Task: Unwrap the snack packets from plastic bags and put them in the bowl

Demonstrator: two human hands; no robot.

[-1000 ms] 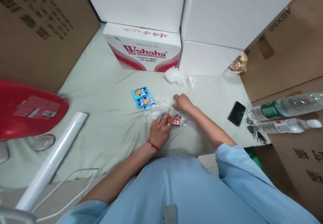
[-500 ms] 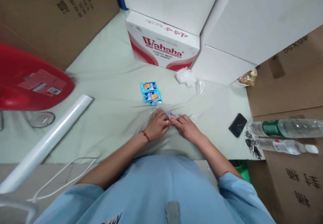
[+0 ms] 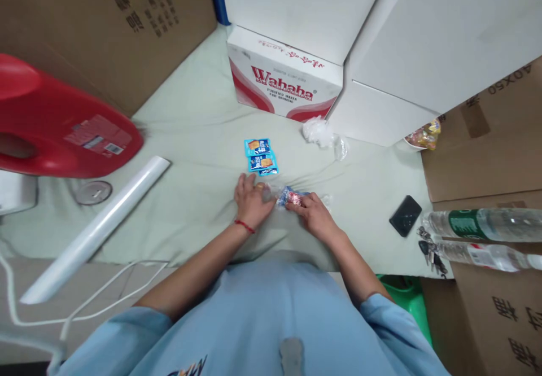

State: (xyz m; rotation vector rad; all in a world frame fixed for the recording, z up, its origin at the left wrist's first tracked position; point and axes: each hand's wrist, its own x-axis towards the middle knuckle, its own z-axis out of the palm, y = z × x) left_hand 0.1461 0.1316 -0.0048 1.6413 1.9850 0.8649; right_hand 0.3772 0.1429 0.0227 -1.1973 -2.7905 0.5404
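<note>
A small red and blue snack packet lies inside crinkled clear plastic film on the pale green cloth. My right hand pinches the packet and film from the right, fingers closed. My left hand presses on the film's left end, fingers curled down on it. Two blue snack packets lie just beyond my left hand.
A Wahaha carton and white boxes stand behind. A film roll, red plastic object and round lid lie left. Crumpled plastic, a phone, keys and two water bottles sit right, among brown cartons.
My right hand came back from the far side of the film to the red packet and closed on it. My left hand slid left off the packet onto the film's end.
</note>
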